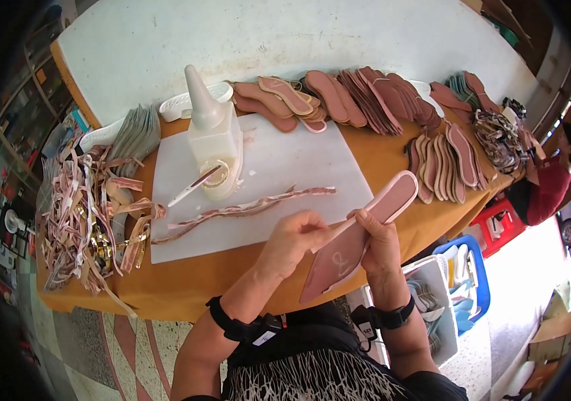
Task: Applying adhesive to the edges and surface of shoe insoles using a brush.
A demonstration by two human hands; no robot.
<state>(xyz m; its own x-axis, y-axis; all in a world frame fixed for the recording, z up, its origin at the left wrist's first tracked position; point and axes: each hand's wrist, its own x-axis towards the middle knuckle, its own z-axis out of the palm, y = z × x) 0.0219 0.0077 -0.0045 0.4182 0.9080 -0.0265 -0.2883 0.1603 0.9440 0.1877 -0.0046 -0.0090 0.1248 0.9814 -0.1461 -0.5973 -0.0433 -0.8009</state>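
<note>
A pinkish-brown shoe insole (339,262) with a pale border is held up tilted over the table's front edge. My right hand (380,248) is closed around its middle, the thumb on the near face. At the insole's left edge my left hand (292,244) is closed in a pinch on the pale edging strip, part of which the fingers hide. Behind the hands, a long narrow strip (252,206) of pinkish-white material lies on a white sheet (299,157). A brush (193,187) rests in the opening of a cream glue bottle (215,144) with a cone top.
A tangled heap of strips (78,220) covers the table's left end. Stacks of insoles (365,100) line the back, with another row (446,164) at right. Crates (432,301) stand below the table's right side. A person in red (551,184) sits beyond the far right.
</note>
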